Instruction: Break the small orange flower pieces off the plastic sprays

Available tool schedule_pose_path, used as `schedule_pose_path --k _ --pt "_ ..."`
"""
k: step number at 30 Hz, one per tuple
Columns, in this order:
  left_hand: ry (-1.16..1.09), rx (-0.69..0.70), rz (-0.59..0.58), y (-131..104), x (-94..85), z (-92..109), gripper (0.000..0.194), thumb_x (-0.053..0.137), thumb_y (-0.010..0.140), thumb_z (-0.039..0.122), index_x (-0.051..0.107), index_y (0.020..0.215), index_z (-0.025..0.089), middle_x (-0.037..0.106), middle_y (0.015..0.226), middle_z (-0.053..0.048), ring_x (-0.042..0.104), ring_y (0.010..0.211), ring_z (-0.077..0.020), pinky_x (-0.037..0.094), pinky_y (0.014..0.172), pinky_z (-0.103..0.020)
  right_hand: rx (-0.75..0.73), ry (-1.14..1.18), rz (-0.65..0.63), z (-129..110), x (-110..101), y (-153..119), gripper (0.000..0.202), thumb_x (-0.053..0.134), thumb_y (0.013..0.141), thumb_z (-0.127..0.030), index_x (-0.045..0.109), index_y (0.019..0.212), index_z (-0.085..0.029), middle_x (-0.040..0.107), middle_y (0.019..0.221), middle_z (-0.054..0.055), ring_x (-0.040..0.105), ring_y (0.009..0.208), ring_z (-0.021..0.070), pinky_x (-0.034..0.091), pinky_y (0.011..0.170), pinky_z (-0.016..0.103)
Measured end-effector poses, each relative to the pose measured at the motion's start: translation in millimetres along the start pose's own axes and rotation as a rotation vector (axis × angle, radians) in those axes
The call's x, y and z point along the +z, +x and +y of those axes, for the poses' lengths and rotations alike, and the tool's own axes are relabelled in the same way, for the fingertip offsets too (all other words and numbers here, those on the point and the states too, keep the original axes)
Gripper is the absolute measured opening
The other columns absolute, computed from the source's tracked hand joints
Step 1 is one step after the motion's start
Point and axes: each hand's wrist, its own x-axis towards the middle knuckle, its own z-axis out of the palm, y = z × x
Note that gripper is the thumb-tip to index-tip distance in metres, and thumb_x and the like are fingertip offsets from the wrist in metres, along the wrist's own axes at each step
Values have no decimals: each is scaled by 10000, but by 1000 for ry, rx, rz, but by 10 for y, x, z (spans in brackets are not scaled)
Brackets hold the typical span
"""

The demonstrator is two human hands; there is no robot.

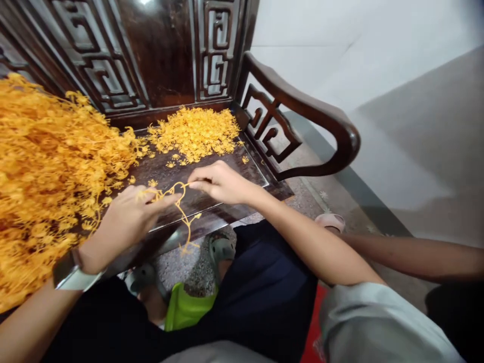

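Between my hands, over the seat of a dark wooden bench (151,174), is a thin branching yellow plastic sprig (188,227). My left hand (130,214) grips one end, its index finger stretched along the stems. My right hand (223,184) pinches another end between thumb and fingertips. One stem of the sprig hangs down past the bench's front edge. A large heap of tangled yellow sprigs (53,176) lies beside my left hand. Beyond my right hand sits a smaller pile of yellow flower-like pieces (196,132).
The bench's curved armrest (313,101) rises at the right, and its carved back (162,55) stands behind the piles. Below are a bright green plastic object (185,307) and my shoes. Another person's arm (423,257) and a pink shoe (329,222) show at the right.
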Motion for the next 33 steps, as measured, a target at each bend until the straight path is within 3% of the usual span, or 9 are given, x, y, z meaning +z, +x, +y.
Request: schedule_pose_path --k 2,5,9,13,17,19,22,27,33 --pt "246 -20 -55 -3 -28 26 533 540 1052 101 727 1505 312 674 889 -89 596 781 -250 412 722 -371 78 165 20 -42 10 -13 238 637 1069 -310 729 915 -155 653 672 -19 535 623 109 398 685 283" --pt "406 -37 -45 -10 -74 98 573 554 1040 65 683 1548 298 672 921 -105 591 802 -276 385 715 -387 192 469 -14 -98 55 -4 265 650 1055 -364 702 900 -156 658 623 -26 545 579 98 414 651 273" --pt "462 51 90 -57 -106 108 582 520 1073 74 629 1583 333 691 940 -86 574 804 -271 377 721 -398 336 790 -72 -107 107 35 208 638 1051 -319 699 958 -144 672 601 -23 576 545 88 418 612 258" --pt "385 75 142 -91 -113 57 577 521 1091 118 588 1604 372 723 1002 -74 591 808 -255 396 725 -392 357 883 -151 -49 101 51 261 688 1047 -374 742 1029 -119 692 626 -13 600 567 84 451 617 243" --pt "240 -51 134 -62 -103 47 573 475 1096 134 539 1643 289 711 878 -62 642 817 -255 484 791 -395 280 803 -227 41 91 48 356 772 1005 -477 763 1034 -122 735 688 10 649 628 95 490 645 240" --pt "111 -161 140 -36 -100 47 519 471 1112 196 538 1627 200 772 1018 -109 703 930 -265 532 881 -404 229 758 -176 85 93 51 378 790 989 -501 765 999 -124 745 704 16 664 648 94 495 651 233" --pt "-122 -219 62 -5 -106 37 413 530 1126 349 658 1475 168 780 1261 -159 733 1073 -278 547 942 -388 170 663 -70 123 98 60 386 817 964 -502 782 998 -120 773 742 33 677 685 97 505 683 235" --pt "-535 -320 -79 30 -156 48 467 707 1019 477 710 1395 201 746 886 -31 611 671 -168 470 636 -287 128 425 76 61 117 70 279 805 944 -413 807 897 -138 793 766 52 702 733 139 535 754 290" --pt "-1074 -515 -162 64 -204 141 396 688 967 374 718 1319 196 600 760 12 541 679 -156 425 615 -274 -8 26 181 -200 123 -2 201 651 960 -166 824 859 -174 794 791 48 676 826 181 507 804 336"
